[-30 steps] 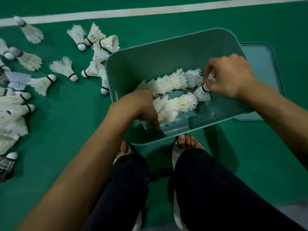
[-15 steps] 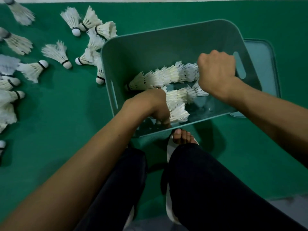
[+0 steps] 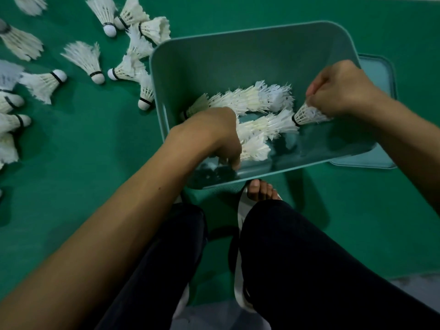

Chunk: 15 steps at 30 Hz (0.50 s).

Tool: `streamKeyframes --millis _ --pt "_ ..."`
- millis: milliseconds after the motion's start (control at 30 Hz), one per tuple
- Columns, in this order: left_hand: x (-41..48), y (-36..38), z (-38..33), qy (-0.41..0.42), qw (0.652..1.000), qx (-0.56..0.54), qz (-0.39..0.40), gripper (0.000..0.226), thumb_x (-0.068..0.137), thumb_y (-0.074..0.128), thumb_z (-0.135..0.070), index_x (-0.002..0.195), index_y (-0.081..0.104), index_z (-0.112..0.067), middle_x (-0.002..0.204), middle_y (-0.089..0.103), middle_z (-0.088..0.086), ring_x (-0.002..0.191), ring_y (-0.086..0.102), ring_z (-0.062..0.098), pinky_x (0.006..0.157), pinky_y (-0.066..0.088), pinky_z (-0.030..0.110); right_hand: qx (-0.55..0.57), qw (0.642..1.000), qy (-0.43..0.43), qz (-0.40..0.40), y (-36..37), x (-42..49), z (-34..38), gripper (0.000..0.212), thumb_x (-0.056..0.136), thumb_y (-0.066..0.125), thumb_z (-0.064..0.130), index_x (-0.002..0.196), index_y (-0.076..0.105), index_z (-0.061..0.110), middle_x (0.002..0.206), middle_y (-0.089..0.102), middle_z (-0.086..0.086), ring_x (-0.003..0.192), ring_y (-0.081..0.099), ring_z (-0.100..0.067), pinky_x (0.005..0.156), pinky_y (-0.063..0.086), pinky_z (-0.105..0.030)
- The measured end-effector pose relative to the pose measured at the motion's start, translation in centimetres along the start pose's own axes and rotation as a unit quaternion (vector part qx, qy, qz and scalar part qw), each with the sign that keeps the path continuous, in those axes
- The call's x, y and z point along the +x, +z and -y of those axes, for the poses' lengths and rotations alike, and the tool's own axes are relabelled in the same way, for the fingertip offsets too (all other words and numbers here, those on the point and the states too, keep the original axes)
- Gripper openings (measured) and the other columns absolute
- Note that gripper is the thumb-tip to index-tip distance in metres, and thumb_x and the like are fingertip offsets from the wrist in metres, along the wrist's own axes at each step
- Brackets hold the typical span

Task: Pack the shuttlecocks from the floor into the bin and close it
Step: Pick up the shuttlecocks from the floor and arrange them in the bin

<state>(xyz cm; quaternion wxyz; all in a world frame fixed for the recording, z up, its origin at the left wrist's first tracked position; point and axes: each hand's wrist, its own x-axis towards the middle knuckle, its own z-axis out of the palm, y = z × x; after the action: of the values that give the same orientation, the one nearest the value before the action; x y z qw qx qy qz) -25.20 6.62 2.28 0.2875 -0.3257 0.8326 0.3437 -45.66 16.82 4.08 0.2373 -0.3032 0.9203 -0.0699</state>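
A teal plastic bin [image 3: 250,32] stands tilted on the green floor in front of my feet. Inside it lie rows of nested white shuttlecocks [image 3: 250,98]. My right hand [image 3: 340,89] is at the bin's right wall and pinches the feathers of one shuttlecock [image 3: 303,114], cork end pointing left. My left hand [image 3: 214,134] reaches into the near left corner, fingers curled down over the cork end of the near stack [image 3: 254,148]; the hand hides the grip itself. Several loose shuttlecocks [image 3: 83,58] lie on the floor to the left.
The bin's teal lid [image 3: 381,67] lies flat on the floor behind the bin's right side. My legs in dark trousers and my feet in white sandals [image 3: 259,191] are just below the bin. Green court floor [image 3: 357,210] stretches to the right.
My right hand has moved right and down to the bin's right wall, now with a single shuttlecock in its fingers. My left hand stays low in the near left corner.
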Motion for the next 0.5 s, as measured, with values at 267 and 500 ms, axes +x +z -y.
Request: streamKeyframes --millis 267,500 --pt "-0.9 -1.8 0.8 0.013 0.970 -0.167 -0.173 0.043 0.068 0.093 -0.033 0.051 0.058 -0.015 0.069 0.071 -0.002 0.076 0.064 0.001 0.044 0.037 0.013 0.092 0.995 0.008 0.025 -0.5 -1.0 0.2 0.011 0.090 0.068 0.002 0.086 0.069 0.012 0.084 0.065 -0.010 0.070 0.055 -0.016 0.069 0.045 -0.024" --pt "2.0 -1.1 -2.5 0.069 0.916 -0.279 -0.280 0.035 0.071 0.091 -0.029 0.074 0.074 0.003 0.066 0.056 -0.001 0.060 0.046 0.011 0.046 0.040 0.007 0.228 0.973 -0.016 0.027 0.0 -2.0 -0.1 0.022 0.089 0.066 -0.003 0.077 0.062 0.014 0.080 0.060 -0.014 0.056 0.047 -0.012 0.045 0.040 -0.019"
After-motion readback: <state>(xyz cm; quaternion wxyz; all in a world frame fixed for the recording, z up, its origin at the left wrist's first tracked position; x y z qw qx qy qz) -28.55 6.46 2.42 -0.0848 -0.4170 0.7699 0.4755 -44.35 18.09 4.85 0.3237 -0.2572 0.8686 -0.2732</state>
